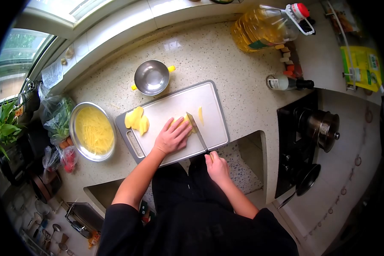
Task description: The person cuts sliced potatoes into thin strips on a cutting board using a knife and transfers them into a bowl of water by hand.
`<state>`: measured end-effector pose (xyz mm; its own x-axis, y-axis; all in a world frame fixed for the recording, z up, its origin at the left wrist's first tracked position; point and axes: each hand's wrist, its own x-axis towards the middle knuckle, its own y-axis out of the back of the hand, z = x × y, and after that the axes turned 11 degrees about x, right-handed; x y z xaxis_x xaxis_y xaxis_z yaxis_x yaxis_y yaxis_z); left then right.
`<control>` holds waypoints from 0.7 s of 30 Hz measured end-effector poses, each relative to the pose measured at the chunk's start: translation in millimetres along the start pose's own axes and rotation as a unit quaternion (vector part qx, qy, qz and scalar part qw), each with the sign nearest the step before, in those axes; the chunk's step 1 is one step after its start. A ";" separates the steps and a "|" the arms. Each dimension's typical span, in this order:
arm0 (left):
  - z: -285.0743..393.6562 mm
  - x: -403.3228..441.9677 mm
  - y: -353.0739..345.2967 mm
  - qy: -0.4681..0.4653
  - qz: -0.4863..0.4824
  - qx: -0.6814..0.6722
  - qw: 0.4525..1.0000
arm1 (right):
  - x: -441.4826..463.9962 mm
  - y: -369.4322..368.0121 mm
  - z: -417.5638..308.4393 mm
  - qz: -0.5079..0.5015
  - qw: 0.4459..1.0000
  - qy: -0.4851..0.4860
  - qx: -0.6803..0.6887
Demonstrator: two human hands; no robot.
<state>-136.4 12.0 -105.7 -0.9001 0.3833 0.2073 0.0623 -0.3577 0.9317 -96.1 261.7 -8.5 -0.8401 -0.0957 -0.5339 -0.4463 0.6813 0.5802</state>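
A white cutting board with a grey rim point(166, 102) lies at a slant on the counter. On it, my left hand point(174, 135) holds down some yellow potato slices point(178, 120), which its fingers partly cover. The handle of a kitchen knife point(197, 131) is in the closed fingers of my right hand point(217, 167), and the blade rests right beside the slices under my left fingertips. One thin cut potato strip point(200, 115) lies to the right of the blade. More potato slices point(137, 120) are piled at the board's left end.
Left of the board stands a metal bowl of potato strips in water point(111, 147); a smaller steel bowl with yellow handles point(152, 77) sits behind it. An oil bottle point(264, 27) and a glass bottle point(281, 82) stand at right, near the stove with a pot point(324, 130) and pan point(308, 180).
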 end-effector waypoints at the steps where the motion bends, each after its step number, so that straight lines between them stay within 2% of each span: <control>1: 0.3 -0.1 -0.3 0.000 -0.001 0.000 1.000 | 0.4 0.1 -1.7 0.002 1.000 -0.002 0.009; 4: 0.6 -0.9 0.4 0.000 -0.005 0.001 1.000 | 1.6 -7.3 6.6 0.022 0.995 0.035 0.095; 7: 2.3 0.3 2.1 0.007 0.002 -0.002 1.000 | -0.1 -3.1 13.9 0.017 0.992 0.026 0.119; 16: 1.7 -0.2 2.6 0.005 0.003 -0.007 1.000 | -7.5 12.5 15.0 -0.005 0.994 0.061 0.087; 21: 1.0 0.2 1.3 0.008 0.008 -0.013 1.000 | -7.6 12.3 17.3 -0.021 0.996 0.043 0.071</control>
<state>-136.1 12.4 -104.2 -0.9055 0.3643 0.2176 0.0661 -0.3853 0.9204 -89.9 283.4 -8.0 -0.8475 -0.1851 -0.4975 -0.4391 0.7711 0.4611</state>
